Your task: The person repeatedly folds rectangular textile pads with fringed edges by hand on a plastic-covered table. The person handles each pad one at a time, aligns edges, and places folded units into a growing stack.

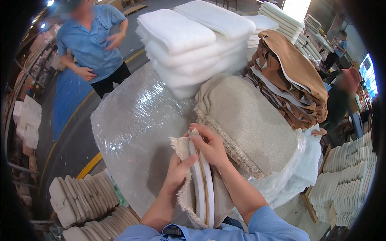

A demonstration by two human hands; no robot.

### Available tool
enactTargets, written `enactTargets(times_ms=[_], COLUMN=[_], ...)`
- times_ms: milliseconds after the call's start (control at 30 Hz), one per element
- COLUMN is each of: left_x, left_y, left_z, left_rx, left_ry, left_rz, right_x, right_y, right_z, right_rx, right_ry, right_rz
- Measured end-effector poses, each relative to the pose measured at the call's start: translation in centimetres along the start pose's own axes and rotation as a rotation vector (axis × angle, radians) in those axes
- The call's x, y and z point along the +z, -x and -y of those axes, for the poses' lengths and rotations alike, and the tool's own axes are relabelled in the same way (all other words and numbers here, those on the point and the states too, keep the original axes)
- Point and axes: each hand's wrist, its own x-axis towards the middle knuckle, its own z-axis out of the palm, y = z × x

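Note:
Both hands hold a beige woven fabric cover (222, 193) with frayed edges, upright and close to my body. Along its opening runs a long white band (200, 188) with a narrow tan strip down it that looks like a zipper. My right hand (211, 146) is closed on the top end of the cover, thumb pressed against the band. Lower down, my left hand (179, 170) grips the left fabric edge, its thumb reaching towards the band. Just right of my hands lies a stack of similar beige covers (249, 120) with fringed edges.
The table (132, 108) is wrapped in clear plastic. White padding sheets (177, 32) are piled at its far side, beside a heap of brown covers (297, 68). A person in a blue shirt (94, 40) stands at the far left. Cushion pads (82, 197) stand lower left, more (345, 176) at right.

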Motion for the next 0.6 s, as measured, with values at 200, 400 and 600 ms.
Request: enactTargets(times_ms=[200, 400, 600], left_x=[1.1, 3.9, 3.5], left_y=[-2.0, -1.0, -0.3], left_z=[1.6, 2.7, 3.8], left_rx=[0.132, 0.252, 0.452], left_ry=[-0.439, -0.381, -0.577], left_rz=[-0.308, -0.418, -0.441], right_x=[2.2, 2.2, 1.9], right_y=[0.1, 1.7, 2.6], right_z=[1.7, 0.0, 0.2], right_rx=[0.082, -0.171, -0.211], right_ry=[0.027, 0.115, 0.068], right_rz=[-0.258, -0.373, -0.321])
